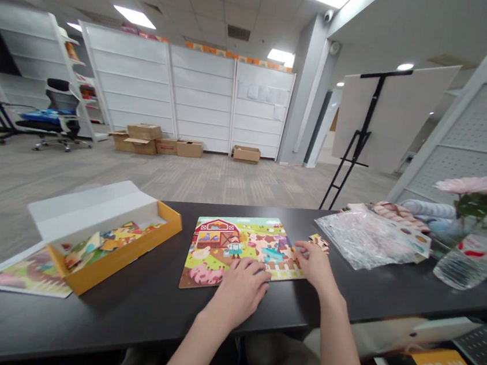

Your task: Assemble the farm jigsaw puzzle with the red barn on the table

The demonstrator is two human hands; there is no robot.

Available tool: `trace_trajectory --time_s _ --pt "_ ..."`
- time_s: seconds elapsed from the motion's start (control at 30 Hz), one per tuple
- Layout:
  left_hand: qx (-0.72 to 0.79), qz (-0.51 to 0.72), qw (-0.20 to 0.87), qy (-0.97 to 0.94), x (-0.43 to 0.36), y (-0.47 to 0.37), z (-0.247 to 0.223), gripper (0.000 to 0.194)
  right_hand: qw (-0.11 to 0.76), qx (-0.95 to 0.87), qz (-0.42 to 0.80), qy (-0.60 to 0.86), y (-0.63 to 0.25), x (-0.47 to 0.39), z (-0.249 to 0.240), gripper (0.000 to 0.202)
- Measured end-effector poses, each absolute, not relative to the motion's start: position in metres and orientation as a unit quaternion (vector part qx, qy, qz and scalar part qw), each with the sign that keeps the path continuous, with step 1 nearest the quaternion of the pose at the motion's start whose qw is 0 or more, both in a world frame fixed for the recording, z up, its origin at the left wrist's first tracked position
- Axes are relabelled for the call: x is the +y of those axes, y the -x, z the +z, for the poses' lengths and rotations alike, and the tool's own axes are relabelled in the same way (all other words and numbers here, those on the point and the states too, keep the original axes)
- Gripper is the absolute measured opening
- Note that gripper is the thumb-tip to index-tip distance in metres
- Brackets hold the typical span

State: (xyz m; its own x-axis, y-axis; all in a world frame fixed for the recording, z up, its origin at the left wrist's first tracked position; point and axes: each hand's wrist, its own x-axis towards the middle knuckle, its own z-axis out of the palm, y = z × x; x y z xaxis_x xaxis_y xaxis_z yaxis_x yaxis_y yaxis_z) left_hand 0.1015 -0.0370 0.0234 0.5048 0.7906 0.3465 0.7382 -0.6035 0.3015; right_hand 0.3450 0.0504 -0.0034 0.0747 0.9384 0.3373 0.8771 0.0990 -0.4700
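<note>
black, open tabletop [139,305] edges the puzzle [213,246]; left fingers [254,266] loosely spread, right fingers [303,245] unclear.

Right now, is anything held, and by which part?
Can't tell: left hand rests on the farm puzzle; right hand is at its right edge, maybe pinching.
</note>
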Motion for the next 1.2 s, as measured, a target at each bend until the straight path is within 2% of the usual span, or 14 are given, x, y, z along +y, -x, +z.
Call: trace_trajectory --time_s 0.2,0.37,0.53,0.73,0.97,1.2 --pt "0.441 0.227 0.055 -0.867 -0.037 -0.102 0.023 0.021 0.301 -0.692 0.091 0.650 -0.339 0.044 0.005 0.025" --pt "0.438 0.226 0.060 -0.868 -0.038 -0.100 0.023 0.021 0.355 -0.592 0.016 0.724 -0.363 0.033 0.014 0.032" --pt "0.433 0.227 0.067 -0.870 -0.038 -0.098 0.024 0.022 0.298 -0.505 -0.025 0.810 -0.397 0.020 0.011 0.032" --pt "0.437 0.224 0.070 -0.868 -0.037 -0.100 0.025 0.020 0.271 -0.546 -0.055 0.791 -0.408 0.040 0.010 0.036" --pt "0.429 0.232 0.071 -0.870 -0.036 -0.098 0.023 0.019 0.209 -0.593 -0.006 0.778 -0.412 0.078 0.004 0.038" --pt "0.433 0.233 0.066 -0.868 -0.037 -0.096 0.024 0.018 0.225 -0.564 -0.020 0.795 -0.415 0.081 -0.006 0.031"
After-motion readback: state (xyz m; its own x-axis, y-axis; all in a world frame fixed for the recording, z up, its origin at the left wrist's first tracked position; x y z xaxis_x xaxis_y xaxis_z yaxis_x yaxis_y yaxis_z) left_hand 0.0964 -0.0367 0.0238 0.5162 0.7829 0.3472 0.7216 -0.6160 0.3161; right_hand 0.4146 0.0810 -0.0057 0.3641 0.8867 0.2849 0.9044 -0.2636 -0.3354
